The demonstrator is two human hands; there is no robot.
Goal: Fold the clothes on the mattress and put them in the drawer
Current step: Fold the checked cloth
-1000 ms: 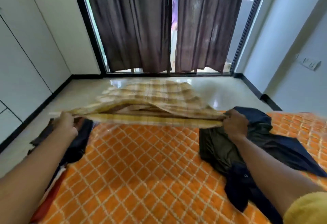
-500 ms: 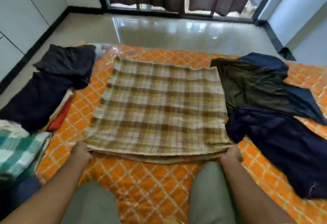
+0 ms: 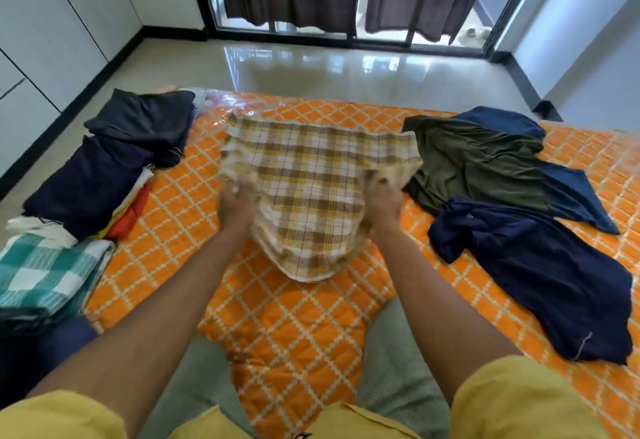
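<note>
**Both hands gripping the yellow plaid cloth at mid-frame**

The left hand (image 3: 235, 204) has its fingers curled into the left side of the yellow plaid cloth (image 3: 311, 189), bunching the fabric there. The right hand (image 3: 382, 201) does the same on the right side, fingers closed round a gathered fold. How the fingertips sit inside the cloth is blurred. Between the two hands the cloth sags in a loose pouch, its lower edge hanging down toward the orange quilted mattress (image 3: 294, 327), while its far edge lies spread toward the upper middle of the frame.

At centre right, an olive green garment (image 3: 478, 164) lies crumpled on the mattress, overlapping a blue garment (image 3: 568, 196) behind it. A navy garment (image 3: 540, 275) stretches to the lower right, just beside them.

Along the left edge lies a row of clothes: dark folded clothes (image 3: 104, 161) at the top, and a teal checked cloth (image 3: 45, 275) at the lower left.
</note>
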